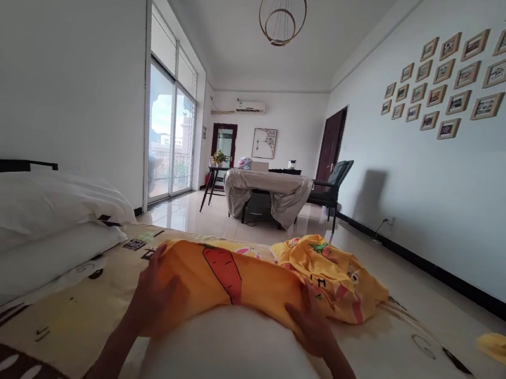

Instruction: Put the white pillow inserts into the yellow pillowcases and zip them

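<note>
A plump white pillow [234,366] lies on the bed in front of me. Its far end is inside a yellow-orange pillowcase [191,276] printed with a red carrot. My left hand [157,293] grips the case at its left side, the fingers curled around the cloth. On the opposite side my right hand [309,320] holds the case by its right edge, thumb toward the middle. The case's far end stretches away from me. Just beyond my right hand sits a crumpled yellow cloth [336,273] with carrot and rabbit prints.
White pillows [25,230] are stacked at the left on the patterned bed sheet [64,320]. Another yellow cloth [503,350] is at the right edge. Past the bed stand a covered table [266,182] and a dark chair [333,186] on the tiled floor.
</note>
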`<state>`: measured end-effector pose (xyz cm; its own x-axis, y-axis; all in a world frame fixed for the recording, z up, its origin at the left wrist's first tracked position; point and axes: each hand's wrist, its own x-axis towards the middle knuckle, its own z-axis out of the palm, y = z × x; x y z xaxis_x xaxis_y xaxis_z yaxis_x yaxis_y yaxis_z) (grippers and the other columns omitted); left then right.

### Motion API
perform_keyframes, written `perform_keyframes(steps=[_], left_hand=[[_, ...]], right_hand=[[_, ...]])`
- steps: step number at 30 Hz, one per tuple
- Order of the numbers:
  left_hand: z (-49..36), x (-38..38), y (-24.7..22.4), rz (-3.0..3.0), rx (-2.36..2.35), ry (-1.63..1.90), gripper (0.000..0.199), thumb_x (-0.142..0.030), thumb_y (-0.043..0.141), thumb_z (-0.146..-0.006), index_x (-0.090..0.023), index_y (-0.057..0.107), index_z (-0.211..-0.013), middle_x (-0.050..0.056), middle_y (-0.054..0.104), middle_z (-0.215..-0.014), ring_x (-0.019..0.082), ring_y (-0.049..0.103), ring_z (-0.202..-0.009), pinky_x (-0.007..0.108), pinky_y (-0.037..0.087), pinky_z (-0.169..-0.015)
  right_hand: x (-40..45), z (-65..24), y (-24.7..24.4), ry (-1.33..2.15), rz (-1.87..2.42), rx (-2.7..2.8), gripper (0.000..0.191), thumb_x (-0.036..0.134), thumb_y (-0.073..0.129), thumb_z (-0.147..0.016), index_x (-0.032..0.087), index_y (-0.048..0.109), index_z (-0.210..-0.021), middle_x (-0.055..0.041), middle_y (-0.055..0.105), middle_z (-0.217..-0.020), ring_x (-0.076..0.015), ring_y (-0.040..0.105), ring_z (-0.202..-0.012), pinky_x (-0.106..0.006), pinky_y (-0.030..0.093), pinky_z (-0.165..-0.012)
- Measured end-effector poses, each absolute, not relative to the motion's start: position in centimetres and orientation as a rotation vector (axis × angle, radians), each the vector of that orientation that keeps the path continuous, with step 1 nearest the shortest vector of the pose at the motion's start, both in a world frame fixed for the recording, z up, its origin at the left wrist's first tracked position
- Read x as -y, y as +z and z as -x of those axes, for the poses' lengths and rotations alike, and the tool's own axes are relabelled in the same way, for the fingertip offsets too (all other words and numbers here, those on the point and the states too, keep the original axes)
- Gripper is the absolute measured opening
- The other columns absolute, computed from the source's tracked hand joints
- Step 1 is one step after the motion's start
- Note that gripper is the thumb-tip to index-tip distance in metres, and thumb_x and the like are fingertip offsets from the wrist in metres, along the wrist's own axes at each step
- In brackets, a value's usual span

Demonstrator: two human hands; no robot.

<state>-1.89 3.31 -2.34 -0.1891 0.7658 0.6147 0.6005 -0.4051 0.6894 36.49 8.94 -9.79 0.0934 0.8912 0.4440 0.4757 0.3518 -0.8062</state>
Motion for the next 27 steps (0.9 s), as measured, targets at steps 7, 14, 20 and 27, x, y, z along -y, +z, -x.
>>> perform_keyframes(steps=[7, 14, 20, 27], left_hand=[[3.4, -7.4, -7.1, -1.550, -1.488, 1.366, 0.075, -0.043, 0.053, -0.079, -0.008, 0.023, -0.138, 0.023, 0.050, -0.134, 0.027, 0.051, -0.123, 0.042, 0.040, -0.102], [6.7, -6.7, -6.4, -1.078, -1.575, 1.700, 0.058, -0.048, 0.059, -0.063, -0.013, 0.051, -0.109, 0.011, 0.069, -0.089, 0.019, 0.065, -0.078, 0.027, 0.048, -0.066], [8.2, -4.5, -4.7, -1.200, -1.604, 1.247, 0.057, -0.061, 0.066, -0.055, -0.012, 0.064, -0.083, 0.005, 0.065, -0.070, 0.015, 0.056, -0.055, 0.023, 0.034, -0.049], [6.8, -4.1, -4.3, -1.546, -1.321, 0.965, 0.050, -0.061, 0.065, -0.061, -0.014, 0.063, -0.078, 0.000, 0.062, -0.072, 0.018, 0.056, -0.071, 0.025, 0.041, -0.062]], right_hand=[[-10.5, -37.0, -13.5, 0.698, 1.428, 1.475, 0.077, 0.059, 0.052, -0.076, 0.011, 0.038, -0.135, -0.0178, 0.052, -0.132, -0.0266, 0.046, -0.128, -0.037, 0.034, -0.106], [-9.3, -38.9, -11.8, 0.915, 1.611, 1.335, 0.061, 0.062, 0.050, -0.075, 0.015, 0.053, -0.114, -0.0043, 0.066, -0.075, -0.0218, 0.066, -0.069, -0.033, 0.050, -0.063], [-8.0, -40.4, -9.8, 1.063, 1.388, 1.128, 0.045, 0.047, 0.061, -0.069, 0.018, 0.052, -0.104, -0.0012, 0.062, -0.072, -0.0158, 0.061, -0.060, -0.026, 0.045, -0.054], [-7.8, -40.2, -9.5, 1.046, 1.237, 1.193, 0.028, 0.033, 0.064, -0.056, 0.020, 0.057, -0.080, 0.0008, 0.060, -0.075, -0.0163, 0.058, -0.071, -0.025, 0.045, -0.060]])
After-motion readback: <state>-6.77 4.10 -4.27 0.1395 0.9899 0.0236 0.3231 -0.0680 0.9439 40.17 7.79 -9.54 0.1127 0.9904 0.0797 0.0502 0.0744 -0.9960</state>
